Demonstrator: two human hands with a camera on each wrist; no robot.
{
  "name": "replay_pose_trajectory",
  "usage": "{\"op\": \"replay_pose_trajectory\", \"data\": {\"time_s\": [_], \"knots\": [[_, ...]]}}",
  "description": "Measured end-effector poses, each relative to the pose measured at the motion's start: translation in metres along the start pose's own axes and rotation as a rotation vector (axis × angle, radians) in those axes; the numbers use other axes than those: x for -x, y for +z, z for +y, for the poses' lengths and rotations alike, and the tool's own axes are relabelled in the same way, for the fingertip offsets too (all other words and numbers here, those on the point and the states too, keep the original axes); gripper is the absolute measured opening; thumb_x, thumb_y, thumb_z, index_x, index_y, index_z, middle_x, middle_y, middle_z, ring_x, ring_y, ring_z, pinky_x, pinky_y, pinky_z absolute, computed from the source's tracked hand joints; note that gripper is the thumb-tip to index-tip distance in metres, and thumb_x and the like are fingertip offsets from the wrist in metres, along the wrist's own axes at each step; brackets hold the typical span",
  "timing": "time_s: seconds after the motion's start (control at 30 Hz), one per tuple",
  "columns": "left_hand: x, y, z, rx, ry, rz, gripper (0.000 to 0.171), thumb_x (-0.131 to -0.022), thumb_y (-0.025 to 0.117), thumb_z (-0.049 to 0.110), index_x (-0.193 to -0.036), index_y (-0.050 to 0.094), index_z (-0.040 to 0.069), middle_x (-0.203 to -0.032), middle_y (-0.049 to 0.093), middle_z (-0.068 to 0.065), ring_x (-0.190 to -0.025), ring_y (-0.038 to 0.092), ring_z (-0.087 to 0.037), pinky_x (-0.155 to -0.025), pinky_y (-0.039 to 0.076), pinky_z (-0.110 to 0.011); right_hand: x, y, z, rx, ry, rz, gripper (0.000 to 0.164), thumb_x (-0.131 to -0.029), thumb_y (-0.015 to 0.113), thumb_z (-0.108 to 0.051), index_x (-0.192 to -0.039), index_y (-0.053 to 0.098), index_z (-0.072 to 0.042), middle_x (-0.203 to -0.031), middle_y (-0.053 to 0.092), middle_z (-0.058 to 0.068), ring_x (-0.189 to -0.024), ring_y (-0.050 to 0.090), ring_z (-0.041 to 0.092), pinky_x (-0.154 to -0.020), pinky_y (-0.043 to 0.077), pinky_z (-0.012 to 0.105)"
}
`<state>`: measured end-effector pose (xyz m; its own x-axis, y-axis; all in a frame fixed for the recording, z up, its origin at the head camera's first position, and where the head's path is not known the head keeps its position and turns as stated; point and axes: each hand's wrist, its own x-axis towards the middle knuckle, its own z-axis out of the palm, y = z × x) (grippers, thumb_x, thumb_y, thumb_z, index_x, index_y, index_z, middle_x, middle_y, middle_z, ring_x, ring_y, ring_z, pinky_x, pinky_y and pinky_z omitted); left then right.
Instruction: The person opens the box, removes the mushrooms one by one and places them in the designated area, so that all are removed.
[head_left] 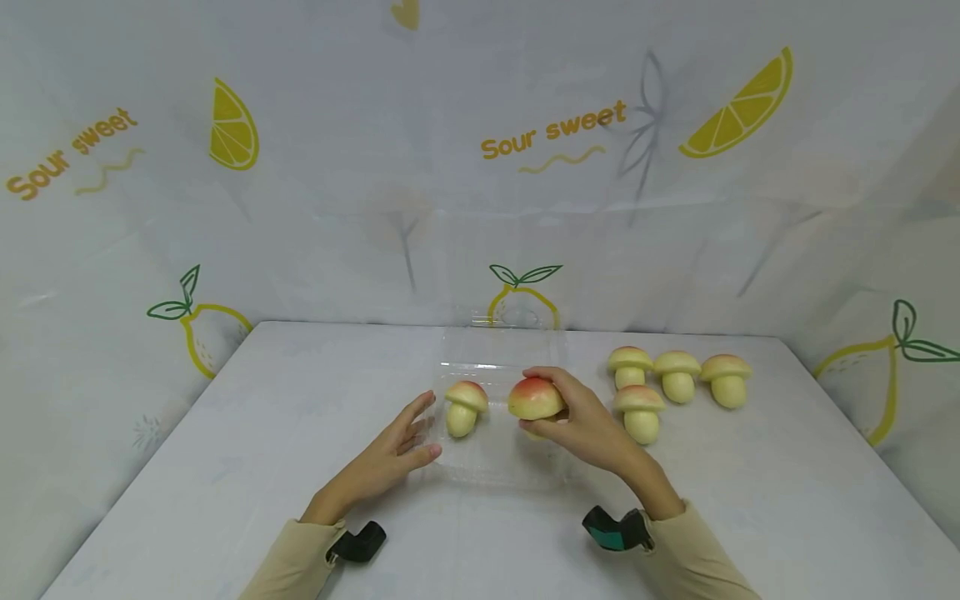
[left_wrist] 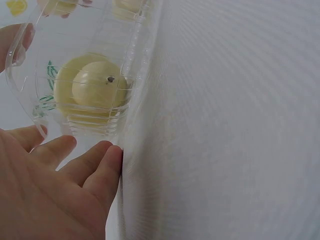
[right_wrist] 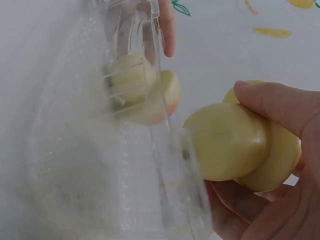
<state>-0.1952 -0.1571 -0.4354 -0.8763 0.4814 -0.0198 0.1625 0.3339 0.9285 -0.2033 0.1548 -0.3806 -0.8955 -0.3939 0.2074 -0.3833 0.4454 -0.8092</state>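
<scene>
And here's the right hand [head_left: 588, 425] above the right half of the clear plastic box [head_left: 487, 467], thumb and fingers pinching a toy mushroom [head_left: 535, 400] round its cap, red blush uppermost. The stem pokes out below, and the wrist view shows it free of the grip.

Over to the left hand [head_left: 386, 452]: fingers apart and loosely extended, nothing held, tips right at the box's left wall. Contact or a sliver short of it? I can't tell.

The box sits midway between the tabletop's [head_left: 225, 500] left and right edges, lid [head_left: 502, 343] up toward the back edge, and one mushroom [head_left: 465, 410] stands inside on the left. Out toward the back right corner, four more mushrooms [head_left: 677, 379] in a close cluster.

How does it handle? Light, I'd judge, smooth and a touch slippery on that glossy skin; firm or squashy, the pictures won't say. The cap's wide rim looks the best hold, thumb opposite fingers, stem left clear. The box is the delicate one: thin, springy plastic, likely to skid or buckle, so a flat, gentle touch low on its side wall suits it.
</scene>
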Motion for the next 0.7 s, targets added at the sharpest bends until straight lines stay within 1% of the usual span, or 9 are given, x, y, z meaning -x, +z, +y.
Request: {"op": "replay_pose_trajectory", "data": {"time_s": [0.2,0.37,0.43,0.53,0.7], "knots": [[0.0,0.0,0.0,-0.005,0.001,0.003,0.084,-0.098,0.063,0.031,-0.161,0.008,0.02,-0.168,0.011,-0.004,-0.151,0.024,-0.036,-0.121,0.026,-0.055,0.005,-0.005,0.001,0.037,-0.005,0.036,0.06,-0.084,0.08,-0.018,-0.137,0.051,-0.011,-0.123,0.062,0.008,-0.099,0.06,0.015,-0.08,0.053,0.023],[0.0,-0.001,-0.001,-0.005,0.003,0.005,0.084,-0.098,0.063,0.031,-0.161,0.008,0.02,-0.168,0.012,-0.004,-0.151,0.025,-0.036,-0.121,0.026,-0.055,0.011,-0.009,0.001,0.048,0.025,0.04,0.062,-0.085,0.08,-0.023,-0.138,0.05,-0.014,-0.124,0.062,0.006,-0.095,0.06,0.014,-0.078,0.052,0.023],[0.0,-0.001,-0.001,-0.005,0.002,0.005,0.084,-0.098,0.063,0.032,-0.161,0.008,0.02,-0.168,0.012,-0.004,-0.151,0.025,-0.036,-0.121,0.026,-0.055,0.013,-0.011,-0.001,0.053,0.041,0.045,0.063,-0.084,0.08,-0.024,-0.139,0.05,-0.016,-0.125,0.062,0.004,-0.095,0.06,0.015,-0.078,0.052,0.023],[-0.001,-0.001,-0.002,-0.008,0.004,0.004,0.084,-0.098,0.063,0.032,-0.161,0.008,0.02,-0.168,0.012,-0.004,-0.151,0.024,-0.035,-0.121,0.026,-0.054,0.017,-0.015,-0.001,0.062,0.04,0.055,0.063,-0.085,0.08,-0.025,-0.139,0.05,-0.015,-0.126,0.062,0.005,-0.098,0.06,0.015,-0.079,0.051,0.023],[-0.001,-0.001,-0.003,-0.01,0.011,0.004,0.084,-0.098,0.063,0.031,-0.161,0.008,0.02,-0.168,0.012,-0.004,-0.151,0.024,-0.036,-0.121,0.027,-0.054,0.023,-0.02,0.002,0.076,0.01,0.068,0.062,-0.085,0.08,-0.023,-0.139,0.051,-0.01,-0.126,0.062,0.008,-0.101,0.059,0.013,-0.08,0.052,0.021]]}}
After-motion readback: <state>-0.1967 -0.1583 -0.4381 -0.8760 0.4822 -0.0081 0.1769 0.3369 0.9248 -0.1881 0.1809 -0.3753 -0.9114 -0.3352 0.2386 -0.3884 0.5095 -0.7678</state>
